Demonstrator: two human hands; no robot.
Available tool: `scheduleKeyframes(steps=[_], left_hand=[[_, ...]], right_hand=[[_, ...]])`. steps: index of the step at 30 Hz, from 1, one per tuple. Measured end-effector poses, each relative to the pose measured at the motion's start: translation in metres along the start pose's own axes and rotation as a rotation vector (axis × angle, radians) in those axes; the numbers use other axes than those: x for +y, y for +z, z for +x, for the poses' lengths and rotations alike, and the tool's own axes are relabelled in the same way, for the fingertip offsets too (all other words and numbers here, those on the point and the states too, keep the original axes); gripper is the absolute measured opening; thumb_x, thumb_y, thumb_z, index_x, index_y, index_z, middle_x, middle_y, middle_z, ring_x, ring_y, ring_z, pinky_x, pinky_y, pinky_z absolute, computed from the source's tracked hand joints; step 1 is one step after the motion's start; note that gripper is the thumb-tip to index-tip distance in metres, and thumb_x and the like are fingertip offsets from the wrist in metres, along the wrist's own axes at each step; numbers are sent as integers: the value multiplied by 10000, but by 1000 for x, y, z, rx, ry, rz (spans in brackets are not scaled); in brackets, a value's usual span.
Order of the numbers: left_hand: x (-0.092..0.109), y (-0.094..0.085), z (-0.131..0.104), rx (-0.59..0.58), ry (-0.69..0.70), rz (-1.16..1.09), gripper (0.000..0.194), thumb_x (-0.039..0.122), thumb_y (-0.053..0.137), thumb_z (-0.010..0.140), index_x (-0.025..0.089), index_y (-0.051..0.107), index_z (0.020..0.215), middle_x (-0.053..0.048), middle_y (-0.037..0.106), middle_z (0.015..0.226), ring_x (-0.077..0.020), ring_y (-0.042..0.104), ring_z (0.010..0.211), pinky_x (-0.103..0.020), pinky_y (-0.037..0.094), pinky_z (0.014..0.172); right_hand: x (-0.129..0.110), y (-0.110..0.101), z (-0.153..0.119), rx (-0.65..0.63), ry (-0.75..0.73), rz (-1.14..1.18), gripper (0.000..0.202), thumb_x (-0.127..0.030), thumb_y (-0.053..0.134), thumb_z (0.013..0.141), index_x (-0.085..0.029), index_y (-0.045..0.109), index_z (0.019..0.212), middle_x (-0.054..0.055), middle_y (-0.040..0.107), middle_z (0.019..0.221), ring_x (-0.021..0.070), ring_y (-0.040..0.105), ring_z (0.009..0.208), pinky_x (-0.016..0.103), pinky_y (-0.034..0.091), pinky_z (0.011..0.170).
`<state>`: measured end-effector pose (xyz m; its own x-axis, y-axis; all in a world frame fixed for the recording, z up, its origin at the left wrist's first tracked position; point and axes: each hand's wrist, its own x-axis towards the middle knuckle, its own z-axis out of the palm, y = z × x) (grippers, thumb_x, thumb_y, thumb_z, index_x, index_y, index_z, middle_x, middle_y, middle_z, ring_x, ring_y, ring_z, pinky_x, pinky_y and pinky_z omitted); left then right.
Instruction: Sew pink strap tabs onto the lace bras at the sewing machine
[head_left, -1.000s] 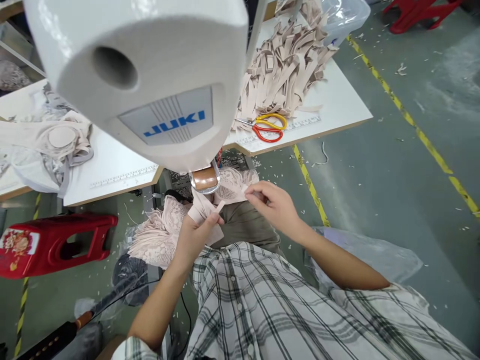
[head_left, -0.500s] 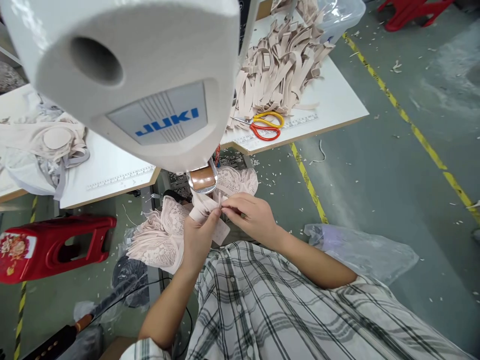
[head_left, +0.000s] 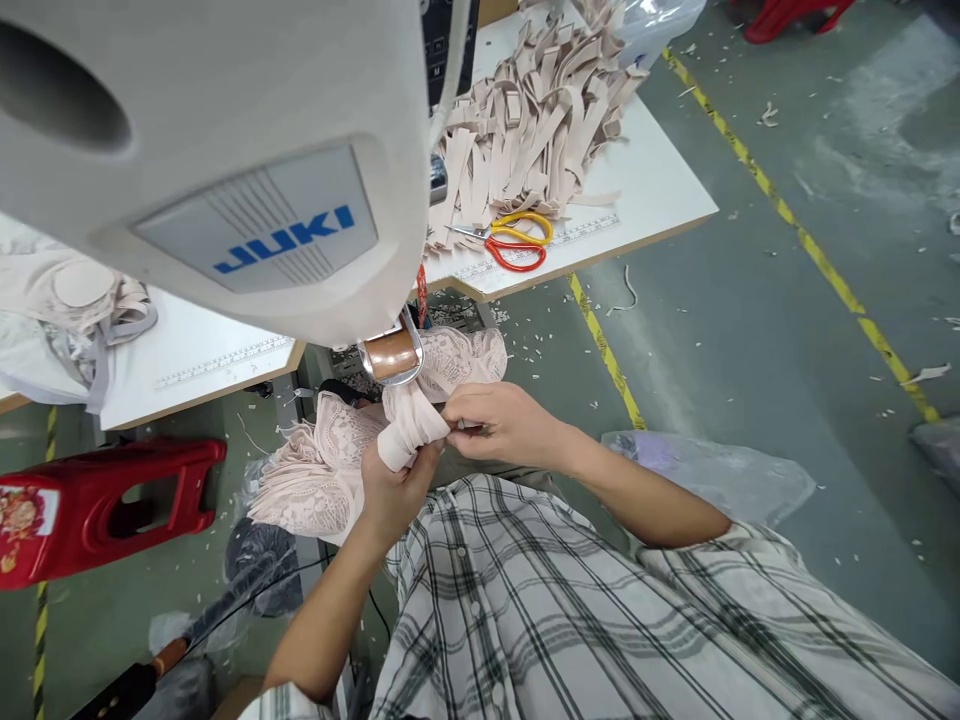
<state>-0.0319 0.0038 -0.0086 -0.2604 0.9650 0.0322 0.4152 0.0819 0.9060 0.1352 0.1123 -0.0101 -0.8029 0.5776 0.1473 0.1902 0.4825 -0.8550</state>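
Observation:
Close below the sewing machine head [head_left: 300, 190], a pale pink fabric band [head_left: 411, 428] is bunched between my hands. My left hand [head_left: 397, 485] is closed on it from below, with the band folded over the fingers. My right hand [head_left: 499, 425] pinches the band's right edge between thumb and fingers. Past the hands, a lace bra cup [head_left: 469, 360] of the same colour lies under the machine's front end. A stack of lace bra cups [head_left: 319, 480] hangs to the left of my left hand. The sewing needle is hidden behind the machine head.
Beige straps [head_left: 536, 120] are heaped on the white table [head_left: 667, 190], with red and yellow scissors [head_left: 517, 240] by its edge. More bra pieces [head_left: 67, 300] lie on the left. A red stool [head_left: 112, 500] stands at left, a plastic bag [head_left: 712, 475] on the floor at right.
My left hand has turned and the band now wraps over its fingers; the loose end that hung below is no longer visible. My right hand still pinches the edge. The camera view has shifted.

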Motion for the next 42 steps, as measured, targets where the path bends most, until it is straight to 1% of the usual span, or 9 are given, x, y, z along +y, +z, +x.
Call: scheduleKeyframes(steps=[4,10,15,18,21,25,31,37,42], left_hand=[[8,2,7,-63,-114,-125,221,346,664,873,169,750,974,-65,746,836,-249,686,906,-341,544,818],[13,3,13,-133,-237,-213,226,351,661,887,181,726,1021,-58,753,976,-210,675,936,-307,522,847],[10,1,13,-78,-187,-80,214,345,644,893,172,731,984,-49,739,887,-206,657,856,-287,501,759],[10,-4,19,-171,-149,-21,213,350,581,933,174,700,956,-35,696,845,-176,614,792,-269,474,725],[11,-8,24,-254,-124,-16,200,337,558,944,174,667,984,-39,671,908,-179,605,857,-273,473,780],[14,-9,26,-296,-100,11,182,322,558,945,163,647,958,-40,654,896,-179,596,855,-282,475,797],[20,-5,25,-311,-53,35,214,263,568,931,178,678,1094,-45,713,1011,-192,637,938,-282,483,838],[23,-6,29,-293,-177,68,176,279,603,896,153,709,959,-5,679,765,-152,586,712,-238,443,648],[22,-4,33,-253,-251,-34,214,329,663,872,140,730,946,-36,724,851,-168,613,793,-244,468,706]], right_hand=[[2,1,-1,-27,75,33,84,-210,564,857,-207,612,789,-10,602,763,123,535,717,239,385,662],[-1,7,-3,87,185,33,72,-197,609,814,-199,615,742,-27,566,710,99,495,644,235,348,620],[2,2,-2,45,235,85,91,-269,628,846,-203,674,805,-8,646,783,117,559,720,249,386,676],[6,-5,-3,26,315,207,112,-253,610,850,-212,709,879,0,704,879,126,607,778,250,418,711],[6,-11,-4,34,373,190,138,-249,582,862,-221,691,942,-15,696,852,110,575,702,248,403,672],[-1,-15,-5,-12,353,83,130,-251,584,862,-213,587,986,-52,626,756,85,483,597,243,354,636],[-6,-18,-5,-67,248,13,102,-189,562,844,-197,539,943,-44,600,749,96,487,628,242,331,646],[4,-22,0,-111,325,123,176,-283,620,846,-206,617,1004,-20,703,859,132,611,762,252,388,720],[21,-23,4,-143,279,190,222,-380,632,847,-195,716,935,10,708,932,154,627,866,261,416,766]])
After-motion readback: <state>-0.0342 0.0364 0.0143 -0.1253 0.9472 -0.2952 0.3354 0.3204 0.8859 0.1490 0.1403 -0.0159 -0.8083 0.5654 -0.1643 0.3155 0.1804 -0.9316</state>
